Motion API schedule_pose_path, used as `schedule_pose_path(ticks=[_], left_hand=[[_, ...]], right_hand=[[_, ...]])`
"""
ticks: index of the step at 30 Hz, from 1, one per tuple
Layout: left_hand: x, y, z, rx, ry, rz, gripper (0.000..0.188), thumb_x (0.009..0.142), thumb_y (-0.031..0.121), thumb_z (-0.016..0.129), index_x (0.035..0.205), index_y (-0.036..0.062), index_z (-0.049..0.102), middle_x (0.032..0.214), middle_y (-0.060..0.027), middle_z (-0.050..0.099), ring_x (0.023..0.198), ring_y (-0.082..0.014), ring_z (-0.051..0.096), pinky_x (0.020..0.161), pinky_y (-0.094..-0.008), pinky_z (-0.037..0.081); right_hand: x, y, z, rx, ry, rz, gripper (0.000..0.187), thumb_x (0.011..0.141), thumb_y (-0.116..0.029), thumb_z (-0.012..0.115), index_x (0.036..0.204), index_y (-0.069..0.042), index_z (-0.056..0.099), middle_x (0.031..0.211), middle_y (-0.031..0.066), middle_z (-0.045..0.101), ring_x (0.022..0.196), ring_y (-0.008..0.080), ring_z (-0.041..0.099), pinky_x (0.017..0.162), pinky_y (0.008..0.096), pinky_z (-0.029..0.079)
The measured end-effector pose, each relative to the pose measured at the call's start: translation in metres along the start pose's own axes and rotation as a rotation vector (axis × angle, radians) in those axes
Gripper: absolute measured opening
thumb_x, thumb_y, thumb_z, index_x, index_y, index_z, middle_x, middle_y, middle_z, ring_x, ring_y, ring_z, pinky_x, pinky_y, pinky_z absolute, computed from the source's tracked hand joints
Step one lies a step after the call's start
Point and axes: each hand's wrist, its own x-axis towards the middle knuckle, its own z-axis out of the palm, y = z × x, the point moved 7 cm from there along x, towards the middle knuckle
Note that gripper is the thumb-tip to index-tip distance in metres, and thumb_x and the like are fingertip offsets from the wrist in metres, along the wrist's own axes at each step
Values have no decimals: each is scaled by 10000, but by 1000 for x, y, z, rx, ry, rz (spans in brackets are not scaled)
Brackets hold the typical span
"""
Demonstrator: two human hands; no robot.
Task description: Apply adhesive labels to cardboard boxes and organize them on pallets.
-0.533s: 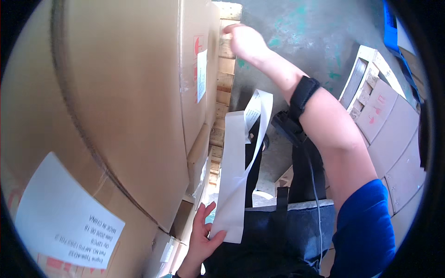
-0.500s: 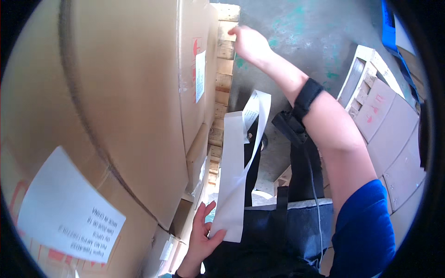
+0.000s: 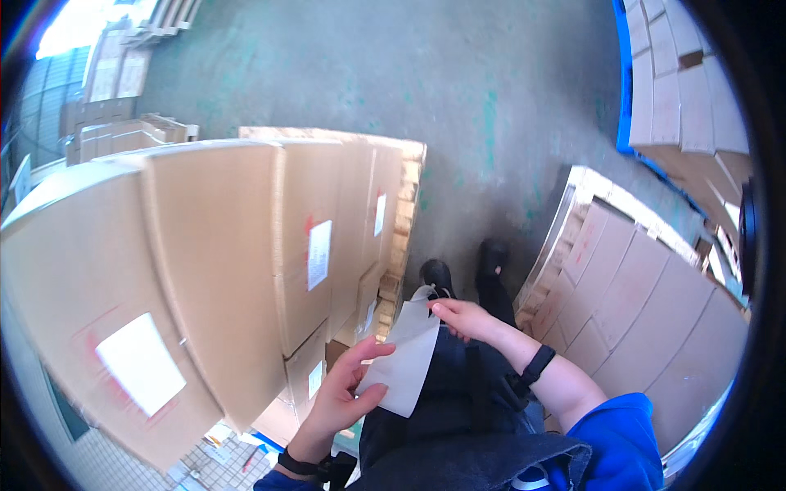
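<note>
Left hand (image 3: 342, 401) pinches white sheet (image 3: 407, 363) at low end; we see long axis toward one o'clock, right hand (image 3: 460, 318) pinching top.

Both hands raised in front of the torso, forearms entering from the lower edge.
Left hand (image 3: 340, 397): fingers spread, thumb pinching. Right hand (image 3: 460, 317): fingertips curled closed, wrist banded, elbow bent.

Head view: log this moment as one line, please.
left hand holds white label sheet | right hand pinches its top edge | stacked cardboard boxes at left | both shoes on concrete floor
</note>
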Motion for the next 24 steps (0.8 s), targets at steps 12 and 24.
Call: schedule_pose_path(ticks=[12,24], left_hand=[[46,151,-27,65,123,287,772,746,-19,584,1366,56,131,1368,-141,261,954,-127,503,681,-224,437],[152,316,-59,-177,329,342,350,811,183,598,1076,-18,489,964,-58,569,901,-108,536,783,-255,436]], right_hand=[[-110,-291,-153,925,-21,-589,172,803,-55,501,972,-33,523,850,72,604,760,157,612,658,268,519],[-150,-489,-184,-20,-367,-501,444,902,-250,447,1291,-70,334,960,93,583,805,141,582,691,259,486]])
